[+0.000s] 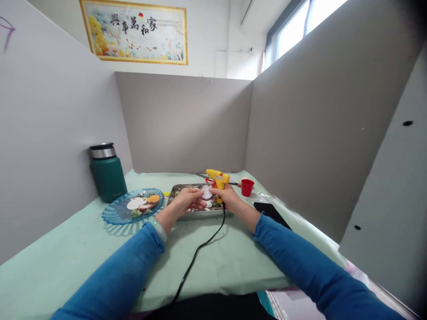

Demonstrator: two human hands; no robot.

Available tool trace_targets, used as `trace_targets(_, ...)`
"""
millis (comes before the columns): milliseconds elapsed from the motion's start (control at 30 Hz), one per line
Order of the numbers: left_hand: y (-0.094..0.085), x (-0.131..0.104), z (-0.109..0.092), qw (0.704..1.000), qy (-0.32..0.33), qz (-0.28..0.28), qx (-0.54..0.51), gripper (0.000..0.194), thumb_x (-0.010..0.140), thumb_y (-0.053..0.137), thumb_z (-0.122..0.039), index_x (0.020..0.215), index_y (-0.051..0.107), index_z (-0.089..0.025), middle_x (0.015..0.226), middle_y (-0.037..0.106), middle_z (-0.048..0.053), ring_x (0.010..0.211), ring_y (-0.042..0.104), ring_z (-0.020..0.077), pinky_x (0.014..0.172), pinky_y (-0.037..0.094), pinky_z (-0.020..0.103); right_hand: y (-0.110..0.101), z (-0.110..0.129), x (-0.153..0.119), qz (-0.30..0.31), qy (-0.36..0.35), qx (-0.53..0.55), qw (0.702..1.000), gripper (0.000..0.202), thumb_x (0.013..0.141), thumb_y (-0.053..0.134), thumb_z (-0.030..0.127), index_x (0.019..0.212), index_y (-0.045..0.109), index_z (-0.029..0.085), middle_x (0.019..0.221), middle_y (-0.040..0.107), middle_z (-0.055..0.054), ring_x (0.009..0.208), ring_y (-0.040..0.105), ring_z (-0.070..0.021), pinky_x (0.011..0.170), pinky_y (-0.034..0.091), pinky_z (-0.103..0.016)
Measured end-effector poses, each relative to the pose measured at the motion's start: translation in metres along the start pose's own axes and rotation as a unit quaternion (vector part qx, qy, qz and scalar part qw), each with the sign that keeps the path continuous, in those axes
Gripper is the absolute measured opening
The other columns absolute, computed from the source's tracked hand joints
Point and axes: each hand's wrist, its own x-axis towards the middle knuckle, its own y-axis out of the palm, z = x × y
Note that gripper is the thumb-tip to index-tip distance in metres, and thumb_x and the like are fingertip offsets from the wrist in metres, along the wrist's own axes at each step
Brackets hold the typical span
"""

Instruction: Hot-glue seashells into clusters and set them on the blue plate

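A yellow hot glue gun (218, 177) stands upright in my right hand (231, 198), its fingers wrapped round the handle and the nozzle pointing left. My left hand (187, 199) pinches a white scalloped shell (207, 192) by its left edge. The fingertips of my right hand reach close to the shell's right edge; whether they touch it I cannot tell. Both hands are above a metal tray (196, 216) filled with shells and small stones. From the glue gun's handle a black cord (200, 247) runs down over the table's front edge.
At left a blue fluted glass plate (111, 216) bears shells and pieces, beside a green bottle (108, 175). A red cup (247, 187) stands at right, near a flat black object (271, 214). Grey partitions (187, 124) enclose the cloth-covered table (220, 262).
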Motion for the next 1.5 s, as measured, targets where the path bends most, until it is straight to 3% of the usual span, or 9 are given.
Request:
trace_targets(200,0.004,-0.002,-0.003,0.997,0.002,-0.071,-0.039,0.005,0.083,0.067,-0.01,0.079,0.066,-0.007,0.064,0.071,0.012,0.052,0.068,0.016,0.051,0.055,0.022,0.004,0.004,-0.006,-0.04,-0.046,-0.05,0.997,0.031,0.065,0.078,0.035,0.088,0.062,0.021,0.078,0.06,-0.001,0.063,0.054,-0.0136,0.051,0.042,-0.025)
trace_targets(400,-0.002,0.006,0.001,0.985,0.024,-0.135,-0.102,0.009,0.077,0.069,-0.003,0.085,0.067,-0.006,0.075,0.073,0.013,0.067,0.073,0.0196,0.058,0.058,0.023,0.005,0.012,-0.01,0.015,-0.045,-0.088,0.995,0.027,0.072,0.075,0.041,0.084,0.063,0.021,0.068,0.055,0.001,0.058,0.05,-0.0122,0.05,0.04,-0.025)
trace_targets(667,-0.006,0.008,0.003,0.981,0.058,-0.138,-0.123,0.014,0.072,0.069,0.002,0.082,0.066,-0.007,0.079,0.073,0.012,0.073,0.074,0.018,0.066,0.06,0.021,0.002,0.016,-0.012,0.058,0.016,-0.098,0.993,0.032,0.071,0.075,0.044,0.081,0.062,0.017,0.06,0.055,0.002,0.054,0.049,-0.0103,0.047,0.036,-0.022)
trace_targets(1000,-0.005,0.006,0.0,0.975,0.093,-0.144,-0.141,0.01,0.074,0.072,-0.006,0.08,0.064,-0.009,0.072,0.071,0.009,0.068,0.072,0.0167,0.069,0.06,0.026,-0.001,0.015,-0.008,0.103,0.058,-0.105,0.987,0.027,0.064,0.078,0.032,0.083,0.065,0.017,0.058,0.056,0.003,0.05,0.048,-0.0094,0.045,0.036,-0.022)
trace_targets(1233,-0.005,0.005,0.0,0.976,0.107,-0.127,-0.142,0.008,0.074,0.071,-0.004,0.075,0.065,-0.009,0.071,0.069,0.007,0.069,0.071,0.0159,0.07,0.059,0.025,-0.004,0.009,-0.006,0.09,0.051,-0.097,0.99,0.021,0.064,0.077,0.027,0.077,0.064,0.017,0.058,0.057,0.001,0.05,0.05,-0.0104,0.044,0.037,-0.022)
trace_targets(1500,-0.005,0.006,0.0,0.972,0.116,-0.138,-0.149,0.008,0.074,0.071,-0.005,0.076,0.064,-0.009,0.071,0.07,0.008,0.069,0.071,0.0161,0.071,0.059,0.026,0.001,0.013,-0.006,0.086,0.101,-0.068,0.989,0.014,0.06,0.067,0.014,0.071,0.059,0.017,0.051,0.053,0.003,0.045,0.046,-0.008,0.041,0.035,-0.019)
